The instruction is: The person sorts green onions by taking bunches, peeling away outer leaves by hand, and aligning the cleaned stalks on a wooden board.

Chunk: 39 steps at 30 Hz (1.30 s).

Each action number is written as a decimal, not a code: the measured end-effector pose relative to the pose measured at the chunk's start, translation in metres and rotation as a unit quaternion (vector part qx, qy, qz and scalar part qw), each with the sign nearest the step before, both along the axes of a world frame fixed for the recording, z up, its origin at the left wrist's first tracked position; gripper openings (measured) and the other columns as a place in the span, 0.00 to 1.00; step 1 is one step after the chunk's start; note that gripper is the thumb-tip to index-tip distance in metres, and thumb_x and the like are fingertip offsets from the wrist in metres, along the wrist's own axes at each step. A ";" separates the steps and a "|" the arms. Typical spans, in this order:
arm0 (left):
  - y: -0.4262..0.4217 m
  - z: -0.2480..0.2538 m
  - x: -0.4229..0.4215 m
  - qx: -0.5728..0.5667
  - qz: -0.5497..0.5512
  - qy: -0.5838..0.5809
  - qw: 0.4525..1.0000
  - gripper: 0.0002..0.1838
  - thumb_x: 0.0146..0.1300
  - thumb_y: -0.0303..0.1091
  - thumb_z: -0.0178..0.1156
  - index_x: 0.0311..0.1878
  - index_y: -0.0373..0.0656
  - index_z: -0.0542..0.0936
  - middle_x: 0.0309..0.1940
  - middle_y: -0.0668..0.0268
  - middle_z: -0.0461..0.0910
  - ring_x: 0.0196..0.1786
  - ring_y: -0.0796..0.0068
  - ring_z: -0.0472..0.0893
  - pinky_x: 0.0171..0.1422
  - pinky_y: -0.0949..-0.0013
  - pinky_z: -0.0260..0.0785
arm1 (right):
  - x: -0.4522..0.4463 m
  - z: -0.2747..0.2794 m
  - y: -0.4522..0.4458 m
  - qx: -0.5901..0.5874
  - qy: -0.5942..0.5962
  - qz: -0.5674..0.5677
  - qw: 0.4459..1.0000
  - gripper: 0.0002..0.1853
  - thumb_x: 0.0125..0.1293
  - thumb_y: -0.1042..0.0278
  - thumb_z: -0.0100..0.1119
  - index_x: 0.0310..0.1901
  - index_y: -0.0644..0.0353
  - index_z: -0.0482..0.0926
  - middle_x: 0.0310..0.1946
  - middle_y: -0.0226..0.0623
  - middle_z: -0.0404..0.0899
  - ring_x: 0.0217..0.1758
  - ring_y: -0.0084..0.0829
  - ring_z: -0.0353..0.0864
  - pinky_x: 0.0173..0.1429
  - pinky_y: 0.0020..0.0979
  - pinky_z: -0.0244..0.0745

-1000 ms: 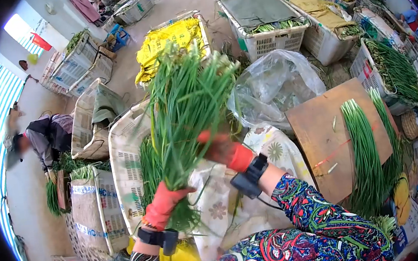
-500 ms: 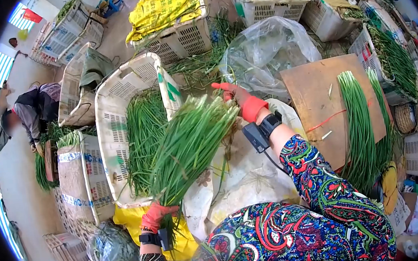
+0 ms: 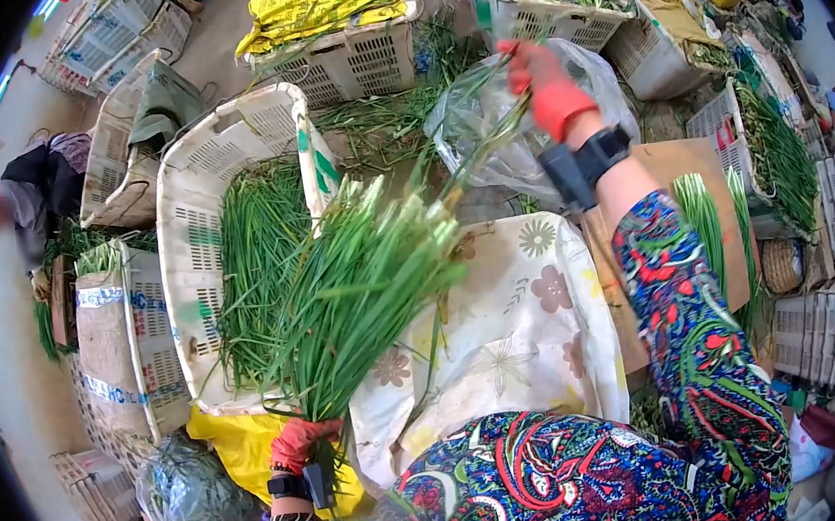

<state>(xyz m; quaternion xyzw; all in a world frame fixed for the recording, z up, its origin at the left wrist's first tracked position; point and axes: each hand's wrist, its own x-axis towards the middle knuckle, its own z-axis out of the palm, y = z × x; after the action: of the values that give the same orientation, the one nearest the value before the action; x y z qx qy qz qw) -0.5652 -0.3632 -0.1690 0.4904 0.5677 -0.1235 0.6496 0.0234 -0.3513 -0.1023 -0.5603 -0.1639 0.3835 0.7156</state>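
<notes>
My left hand [image 3: 301,443], in a red glove, is closed around the leafy end of a bunch of garlic chives [image 3: 365,286]. The bunch slants up and right, its pale stalk ends blurred by motion. Up and to the right of those ends, my right hand [image 3: 547,87], also gloved in red, is closed on a few thin chive strands [image 3: 487,143] that trail back toward the bunch. Beneath the bunch, a white plastic crate [image 3: 181,313] holds more chives. A pale flowered cloth [image 3: 506,342] covers my lap.
A clear plastic bag [image 3: 473,109] lies beyond the cloth, near scattered leaves on the floor. At right, a brown board [image 3: 644,163] carries laid-out chives [image 3: 701,218]. Crates stand around, one topped with a yellow sack [image 3: 327,3]. At far left, another person [image 3: 39,191] bends near a crate.
My right hand has moved up and away from the stalk ends, drawing thin strands with it. My left hand keeps its hold on the bunch. The view has shifted slightly.
</notes>
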 end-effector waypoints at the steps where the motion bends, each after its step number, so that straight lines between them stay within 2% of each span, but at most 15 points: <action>1: -0.001 0.020 0.017 0.004 0.005 -0.003 1.000 0.12 0.47 0.31 0.67 0.36 0.37 0.80 0.25 0.67 0.79 0.25 0.78 0.76 0.29 0.75 0.68 | 0.014 0.023 -0.001 -0.026 -0.094 -0.013 0.995 0.12 0.62 0.62 0.45 0.41 0.59 0.74 0.18 0.22 0.62 0.16 0.17 0.58 0.22 0.22 0.55; 4: -0.002 0.008 0.012 -0.017 0.046 0.013 0.999 0.11 0.46 0.33 0.68 0.32 0.39 0.80 0.24 0.68 0.79 0.24 0.78 0.74 0.30 0.73 0.66 | 0.095 0.019 0.004 -0.140 -0.328 0.064 0.932 0.24 0.57 0.53 0.54 0.52 0.57 0.71 0.26 0.31 0.73 0.24 0.26 0.71 0.30 0.27 0.67; 6: 0.000 0.010 0.011 0.006 0.002 0.034 0.999 0.12 0.47 0.37 0.68 0.32 0.39 0.80 0.24 0.68 0.79 0.23 0.79 0.73 0.29 0.72 0.65 | 0.112 0.005 -0.020 -0.415 -0.700 0.005 0.582 0.43 0.49 0.48 0.60 0.64 0.55 0.54 0.43 0.45 0.74 0.44 0.37 0.76 0.47 0.35 0.71; 7: 0.000 0.000 0.004 0.012 0.001 0.036 0.999 0.12 0.48 0.37 0.67 0.31 0.39 0.80 0.24 0.68 0.79 0.23 0.79 0.73 0.29 0.72 0.64 | 0.092 0.019 -0.025 -0.549 -0.668 0.046 0.500 0.57 0.43 0.45 0.64 0.67 0.58 0.38 0.58 0.55 0.62 0.60 0.45 0.64 0.61 0.40 0.61; 8: -0.001 -0.005 0.001 0.016 0.001 0.039 0.999 0.12 0.48 0.38 0.67 0.31 0.39 0.80 0.23 0.69 0.79 0.23 0.79 0.72 0.29 0.72 0.64 | 0.068 0.025 -0.024 -0.533 -0.612 0.079 0.579 0.56 0.44 0.45 0.64 0.67 0.62 0.39 0.63 0.56 0.52 0.66 0.46 0.55 0.63 0.41 0.57; 9: -0.002 0.005 0.008 0.029 -0.016 0.052 0.998 0.13 0.48 0.38 0.67 0.32 0.40 0.80 0.24 0.69 0.79 0.24 0.79 0.73 0.29 0.73 0.65 | 0.075 0.001 -0.022 -0.408 -0.507 0.183 0.737 0.56 0.45 0.42 0.62 0.67 0.63 0.39 0.66 0.54 0.44 0.69 0.44 0.49 0.67 0.37 0.51; 10: -0.003 0.016 0.018 0.039 -0.015 0.050 0.998 0.13 0.48 0.37 0.67 0.34 0.40 0.80 0.25 0.69 0.79 0.25 0.80 0.74 0.30 0.73 0.66 | 0.055 -0.015 -0.020 -0.345 -0.400 0.291 0.798 0.56 0.45 0.41 0.61 0.67 0.64 0.40 0.67 0.52 0.43 0.70 0.41 0.46 0.68 0.34 0.48; 13: -0.005 0.029 0.030 0.046 0.001 0.020 0.999 0.19 0.48 0.33 0.67 0.44 0.40 0.76 0.33 0.69 0.79 0.29 0.80 0.75 0.33 0.74 0.69 | -0.066 -0.020 -0.033 -0.226 -0.248 0.420 0.843 0.54 0.49 0.50 0.64 0.67 0.64 0.39 0.67 0.49 0.45 0.70 0.36 0.46 0.68 0.32 0.48; 16: -0.007 0.022 0.023 0.047 -0.001 -0.026 0.999 0.21 0.48 0.30 0.67 0.46 0.40 0.74 0.35 0.69 0.79 0.30 0.80 0.76 0.34 0.74 0.69 | -0.131 -0.034 -0.042 -0.235 -0.304 0.465 0.798 0.46 0.51 0.51 0.61 0.67 0.57 0.46 0.59 0.53 0.62 0.64 0.41 0.62 0.62 0.32 0.59; 18: -0.009 0.025 0.025 0.040 0.029 -0.024 0.998 0.21 0.47 0.29 0.67 0.46 0.40 0.74 0.34 0.69 0.79 0.30 0.80 0.75 0.33 0.74 0.69 | -0.149 -0.060 -0.032 -0.321 -0.482 0.406 0.707 0.29 0.54 0.59 0.56 0.58 0.55 0.64 0.43 0.51 0.76 0.47 0.45 0.75 0.49 0.36 0.70; 21: -0.011 0.028 0.029 0.036 0.024 0.002 0.999 0.20 0.47 0.29 0.67 0.45 0.41 0.75 0.31 0.69 0.78 0.28 0.80 0.75 0.32 0.74 0.68 | -0.140 -0.078 -0.034 -0.236 -0.608 0.372 0.660 0.12 0.54 0.65 0.52 0.41 0.55 0.71 0.29 0.44 0.78 0.33 0.46 0.78 0.35 0.41 0.72; 27: -0.011 0.019 0.026 0.081 -0.047 -0.056 0.994 0.16 0.49 0.31 0.66 0.42 0.40 0.75 0.28 0.68 0.78 0.26 0.79 0.74 0.32 0.74 0.66 | -0.115 -0.046 -0.032 -0.172 -0.752 0.355 0.527 0.06 0.51 0.66 0.52 0.29 0.56 0.68 0.22 0.38 0.77 0.26 0.42 0.78 0.27 0.39 0.71; 34: -0.010 0.020 0.038 0.057 0.052 -0.074 0.994 0.16 0.47 0.29 0.67 0.40 0.39 0.76 0.29 0.68 0.79 0.27 0.77 0.77 0.33 0.73 0.69 | -0.085 0.001 -0.034 -0.123 -0.712 0.445 0.529 0.06 0.53 0.64 0.47 0.30 0.54 0.71 0.22 0.41 0.76 0.27 0.45 0.77 0.30 0.40 0.72; 38: -0.007 0.006 0.009 0.044 0.061 -0.059 0.995 0.15 0.45 0.27 0.67 0.39 0.39 0.78 0.30 0.66 0.80 0.27 0.77 0.77 0.32 0.74 0.70 | -0.031 0.024 -0.030 -0.284 -0.641 0.339 0.627 0.11 0.56 0.58 0.50 0.30 0.55 0.76 0.19 0.29 0.76 0.20 0.27 0.75 0.25 0.29 0.70; 39: -0.010 0.010 0.006 0.075 0.053 -0.030 0.995 0.14 0.46 0.28 0.67 0.37 0.39 0.79 0.28 0.66 0.80 0.27 0.77 0.77 0.32 0.73 0.69 | 0.003 0.019 -0.034 -0.262 -0.713 0.293 0.581 0.10 0.57 0.58 0.50 0.32 0.54 0.75 0.21 0.32 0.77 0.22 0.32 0.76 0.27 0.30 0.70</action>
<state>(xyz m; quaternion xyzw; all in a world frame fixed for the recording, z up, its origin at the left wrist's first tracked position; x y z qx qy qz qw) -0.5595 -0.3728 -0.1594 0.5109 0.5805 -0.0312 0.6332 0.0264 -0.3850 -0.0828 -0.7381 -0.6692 0.0760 0.0395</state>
